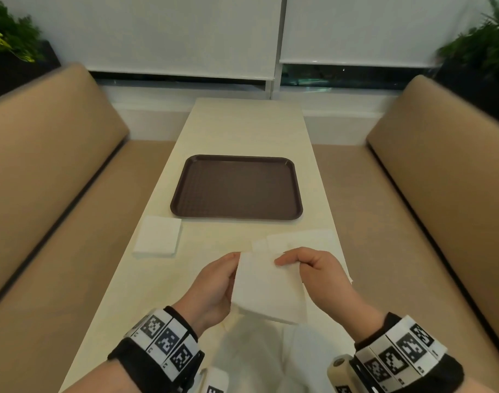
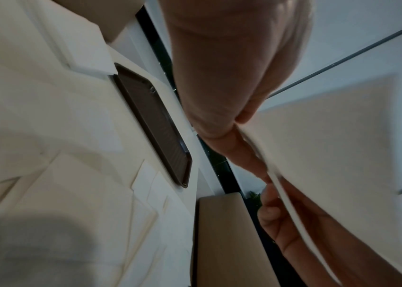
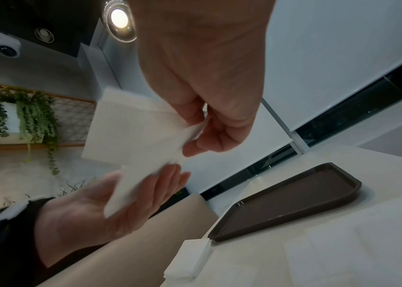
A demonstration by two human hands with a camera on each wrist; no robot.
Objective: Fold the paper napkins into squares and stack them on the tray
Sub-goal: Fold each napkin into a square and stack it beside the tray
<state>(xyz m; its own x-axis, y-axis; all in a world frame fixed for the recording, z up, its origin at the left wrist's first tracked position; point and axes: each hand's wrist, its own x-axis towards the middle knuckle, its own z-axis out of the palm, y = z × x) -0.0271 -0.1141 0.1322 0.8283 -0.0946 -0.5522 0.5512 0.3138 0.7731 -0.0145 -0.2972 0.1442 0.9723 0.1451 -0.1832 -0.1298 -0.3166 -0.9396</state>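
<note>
I hold a white paper napkin (image 1: pixel 268 287) in the air above the near end of the table, between both hands. My left hand (image 1: pixel 228 268) grips its left edge, thumb on top and fingers underneath. My right hand (image 1: pixel 291 260) pinches its top right corner. In the right wrist view the napkin (image 3: pixel 131 139) hangs from the right hand (image 3: pixel 202 124) and lies across the left hand (image 3: pixel 146 194). The brown tray (image 1: pixel 237 188) sits mid-table with nothing on it. A stack of folded napkins (image 1: pixel 157 236) lies by its near left corner.
Several unfolded napkins (image 1: pixel 302 239) lie flat on the cream table (image 1: pixel 242 129), just beyond my right hand. Tan bench seats (image 1: pixel 44 165) run along both sides of the table. Plants stand in the far corners and a window with blinds is behind.
</note>
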